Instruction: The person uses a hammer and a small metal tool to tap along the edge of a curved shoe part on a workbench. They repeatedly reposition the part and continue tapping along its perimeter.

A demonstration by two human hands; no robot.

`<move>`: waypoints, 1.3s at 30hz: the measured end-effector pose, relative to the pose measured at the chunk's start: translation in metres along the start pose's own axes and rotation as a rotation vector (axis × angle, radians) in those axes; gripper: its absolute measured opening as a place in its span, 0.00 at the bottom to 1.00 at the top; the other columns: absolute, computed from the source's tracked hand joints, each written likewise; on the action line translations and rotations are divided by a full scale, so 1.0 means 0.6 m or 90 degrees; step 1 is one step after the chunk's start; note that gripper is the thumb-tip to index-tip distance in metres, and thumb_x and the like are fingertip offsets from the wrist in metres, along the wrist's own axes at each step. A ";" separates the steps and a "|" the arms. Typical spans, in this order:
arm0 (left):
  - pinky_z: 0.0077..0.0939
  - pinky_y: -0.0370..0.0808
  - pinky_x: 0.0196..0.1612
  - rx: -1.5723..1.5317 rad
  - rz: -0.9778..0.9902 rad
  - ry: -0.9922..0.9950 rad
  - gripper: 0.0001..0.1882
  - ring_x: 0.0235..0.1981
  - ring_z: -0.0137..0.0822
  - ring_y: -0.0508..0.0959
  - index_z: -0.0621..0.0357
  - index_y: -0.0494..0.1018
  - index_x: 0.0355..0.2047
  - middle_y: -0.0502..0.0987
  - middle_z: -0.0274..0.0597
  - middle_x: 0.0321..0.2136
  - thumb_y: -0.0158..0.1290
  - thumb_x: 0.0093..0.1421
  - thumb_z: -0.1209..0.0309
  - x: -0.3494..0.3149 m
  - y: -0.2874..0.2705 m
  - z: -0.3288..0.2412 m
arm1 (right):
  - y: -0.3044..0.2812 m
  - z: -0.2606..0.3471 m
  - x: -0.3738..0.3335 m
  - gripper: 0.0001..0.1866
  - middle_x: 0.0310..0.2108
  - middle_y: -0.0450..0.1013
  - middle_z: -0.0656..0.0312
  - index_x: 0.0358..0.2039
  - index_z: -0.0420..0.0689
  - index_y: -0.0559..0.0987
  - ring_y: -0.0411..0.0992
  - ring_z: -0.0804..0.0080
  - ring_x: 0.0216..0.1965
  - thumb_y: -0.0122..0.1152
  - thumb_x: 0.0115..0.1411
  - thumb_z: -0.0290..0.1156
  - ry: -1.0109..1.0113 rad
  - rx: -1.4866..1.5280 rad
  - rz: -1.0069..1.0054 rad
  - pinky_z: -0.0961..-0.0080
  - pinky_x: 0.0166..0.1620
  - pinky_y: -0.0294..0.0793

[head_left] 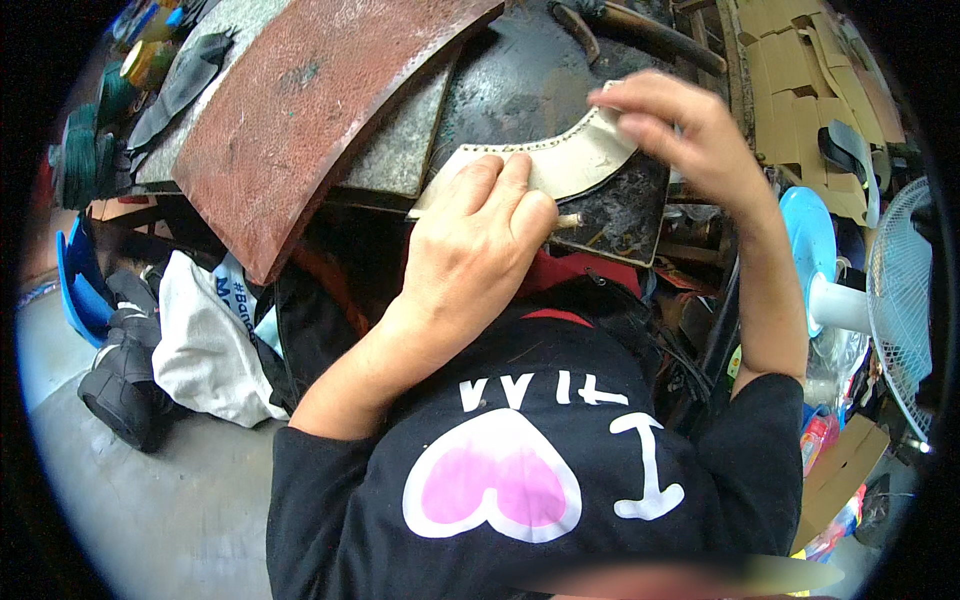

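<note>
One curved cream piece [572, 168] is being worked from my remote seat, lying across the near part of the dark work slab [505, 85]. The left hand [475, 235] presses on it with bent fingers close together; its thumb is hidden, so I can't tell whether it also grips from below. The right hand [690, 125] is blurred at the piece's far right end, finger and thumb close to the edge; I can't tell if they pinch it. A row of small notches [558, 143] follows most of the visible inner curve, so I judge that edge largely done. The right tip, under those fingers, seems the part left to finish. The outer edge shows no such notches where I can see it; whether it needs any, I can't say.
</note>
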State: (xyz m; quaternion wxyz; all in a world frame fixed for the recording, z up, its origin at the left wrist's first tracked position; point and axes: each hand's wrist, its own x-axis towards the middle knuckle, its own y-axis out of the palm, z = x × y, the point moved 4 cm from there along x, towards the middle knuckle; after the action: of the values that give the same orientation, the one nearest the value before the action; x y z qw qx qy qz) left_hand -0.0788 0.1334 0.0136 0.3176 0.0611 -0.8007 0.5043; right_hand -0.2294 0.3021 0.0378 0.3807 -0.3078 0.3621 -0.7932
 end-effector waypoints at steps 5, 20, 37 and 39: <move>0.33 0.75 0.41 0.022 -0.007 -0.019 0.08 0.38 0.41 0.76 0.57 0.69 0.28 0.76 0.45 0.38 0.55 0.48 0.71 0.007 0.005 -0.003 | -0.067 -0.090 0.058 0.19 0.45 0.74 0.51 0.51 0.38 0.77 0.74 0.55 0.45 0.57 0.63 0.35 -0.039 -0.496 -0.262 0.66 0.50 0.72; 0.31 0.75 0.42 0.043 -0.033 -0.020 0.08 0.39 0.40 0.77 0.57 0.69 0.28 0.76 0.43 0.37 0.56 0.49 0.73 0.007 0.004 -0.001 | -0.097 -0.103 -0.006 0.20 0.39 0.78 0.66 0.56 0.47 0.75 0.73 0.76 0.35 0.55 0.68 0.42 0.181 -0.081 -0.326 0.77 0.41 0.72; 0.31 0.75 0.40 0.036 -0.040 -0.012 0.08 0.37 0.39 0.76 0.56 0.67 0.27 0.75 0.41 0.33 0.55 0.49 0.73 0.009 0.005 0.002 | -0.027 0.052 -0.079 0.18 0.46 0.79 0.59 0.52 0.56 0.80 0.79 0.61 0.45 0.62 0.62 0.41 0.099 -0.113 -0.231 0.73 0.45 0.77; 0.31 0.76 0.40 0.029 -0.022 -0.016 0.07 0.39 0.40 0.77 0.57 0.68 0.29 0.76 0.41 0.36 0.55 0.50 0.74 0.008 0.002 0.002 | -0.012 0.057 -0.074 0.17 0.42 0.80 0.61 0.50 0.58 0.81 0.80 0.61 0.37 0.62 0.61 0.43 0.147 -0.234 -0.140 0.73 0.36 0.78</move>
State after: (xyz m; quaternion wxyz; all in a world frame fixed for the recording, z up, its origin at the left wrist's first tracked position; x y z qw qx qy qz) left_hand -0.0835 0.1338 0.0149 0.3147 0.0885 -0.7918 0.5160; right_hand -0.1826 0.3305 0.0529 0.1857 -0.3170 0.5060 -0.7804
